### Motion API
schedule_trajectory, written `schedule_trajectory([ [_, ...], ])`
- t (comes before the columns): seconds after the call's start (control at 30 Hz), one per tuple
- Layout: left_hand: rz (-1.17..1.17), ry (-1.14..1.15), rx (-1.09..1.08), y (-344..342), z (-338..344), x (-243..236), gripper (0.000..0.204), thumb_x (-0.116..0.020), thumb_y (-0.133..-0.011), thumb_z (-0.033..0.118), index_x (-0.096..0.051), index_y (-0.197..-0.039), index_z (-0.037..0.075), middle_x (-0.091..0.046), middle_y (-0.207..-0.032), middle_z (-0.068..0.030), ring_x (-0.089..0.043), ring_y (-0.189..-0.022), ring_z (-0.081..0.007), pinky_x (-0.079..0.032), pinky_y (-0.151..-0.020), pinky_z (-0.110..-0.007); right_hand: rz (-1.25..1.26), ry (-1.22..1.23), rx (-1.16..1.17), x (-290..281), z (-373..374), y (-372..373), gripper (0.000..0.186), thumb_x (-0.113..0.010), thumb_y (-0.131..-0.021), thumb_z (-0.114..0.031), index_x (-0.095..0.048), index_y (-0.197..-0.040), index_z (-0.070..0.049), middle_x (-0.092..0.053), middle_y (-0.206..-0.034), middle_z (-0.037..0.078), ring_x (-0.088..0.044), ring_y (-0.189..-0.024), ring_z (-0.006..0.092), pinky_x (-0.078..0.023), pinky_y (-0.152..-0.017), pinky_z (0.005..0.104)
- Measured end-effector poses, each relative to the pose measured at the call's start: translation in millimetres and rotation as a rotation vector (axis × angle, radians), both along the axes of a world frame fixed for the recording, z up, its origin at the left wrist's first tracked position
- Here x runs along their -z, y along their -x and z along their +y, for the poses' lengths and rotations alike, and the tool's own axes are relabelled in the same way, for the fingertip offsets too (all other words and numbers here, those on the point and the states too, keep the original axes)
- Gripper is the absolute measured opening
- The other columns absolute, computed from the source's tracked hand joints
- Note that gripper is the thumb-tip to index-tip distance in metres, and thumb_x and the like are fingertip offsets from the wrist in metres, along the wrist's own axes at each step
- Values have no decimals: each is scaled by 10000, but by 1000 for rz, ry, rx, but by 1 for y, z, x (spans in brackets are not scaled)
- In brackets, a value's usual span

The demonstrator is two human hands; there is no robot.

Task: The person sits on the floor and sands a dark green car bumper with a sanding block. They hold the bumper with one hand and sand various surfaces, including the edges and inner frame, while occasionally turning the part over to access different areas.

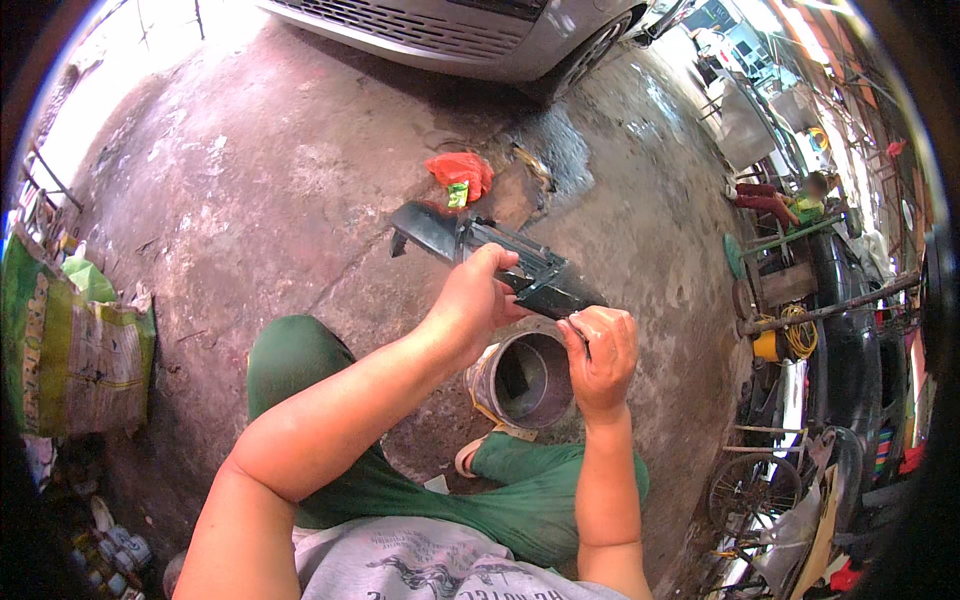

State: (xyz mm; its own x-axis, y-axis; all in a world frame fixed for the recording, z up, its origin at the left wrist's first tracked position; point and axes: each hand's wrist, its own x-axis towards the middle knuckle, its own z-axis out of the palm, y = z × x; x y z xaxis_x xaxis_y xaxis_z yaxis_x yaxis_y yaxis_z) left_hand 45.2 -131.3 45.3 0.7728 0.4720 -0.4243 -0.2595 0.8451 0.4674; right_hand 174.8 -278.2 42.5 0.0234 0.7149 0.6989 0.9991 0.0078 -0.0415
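A person in green trousers (535,490) and a gray printed T-shirt (430,565) held a long black slatted plastic part (540,268) in both hands above a concrete floor (250,190). The left hand (478,300) was closed around the part's middle, thumb laid across the top and fingers curled underneath. The right hand (602,358) was drawn tight, its fingertips pinching the end nearest it; whether it also gripped something small could not be told. A round bucket (550,368) stood below the hands, between the person's legs, with a dark patch in its bottom. Beyond the part's far end lay a crumpled red plastic bag (462,173), and past that was the front of a silver car (420,35). A green-and-yellow woven sack (80,350) stood at left; a bicycle wheel (755,490) and a coil of yellow cable (800,330) were among the clutter at right.
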Motion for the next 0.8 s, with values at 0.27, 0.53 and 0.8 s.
schedule_trajectory([
  [0.27, 34, 96, -60, -3, -8, 11, 183, -580, -879, 222, -534, -969, 69, -523, -682, -35, -551, -600, -179, -566, -782, -361, -144, 109, -96, -22, 28, 22, 204, -739, -800, -135, -638, -974, -103, -615, -963, 58, -607, -879, 268, -477, -752, 417],
  [0.53, -122, 96, -56, 1, -1, 11, 211, -523, -913, 241, -563, -983, 46, -667, -921, -113, -673, -757, -202, -557, -868, -378, -161, 124, -100, -32, 21, 6, 238, -751, -747, -90, -611, -939, -93, -602, -930, 60, -599, -832, 270, -463, -709, 419],
  [0.8, -71, 59, -114, 7, -2, -2, 164, -568, -896, 223, -548, -952, 71, -602, -777, -52, -562, -635, -162, -550, -676, -357, -111, 115, -107, -31, 24, 10, 209, -728, -748, -103, -612, -921, -100, -607, -933, 60, -604, -829, 271, -466, -704, 418],
])
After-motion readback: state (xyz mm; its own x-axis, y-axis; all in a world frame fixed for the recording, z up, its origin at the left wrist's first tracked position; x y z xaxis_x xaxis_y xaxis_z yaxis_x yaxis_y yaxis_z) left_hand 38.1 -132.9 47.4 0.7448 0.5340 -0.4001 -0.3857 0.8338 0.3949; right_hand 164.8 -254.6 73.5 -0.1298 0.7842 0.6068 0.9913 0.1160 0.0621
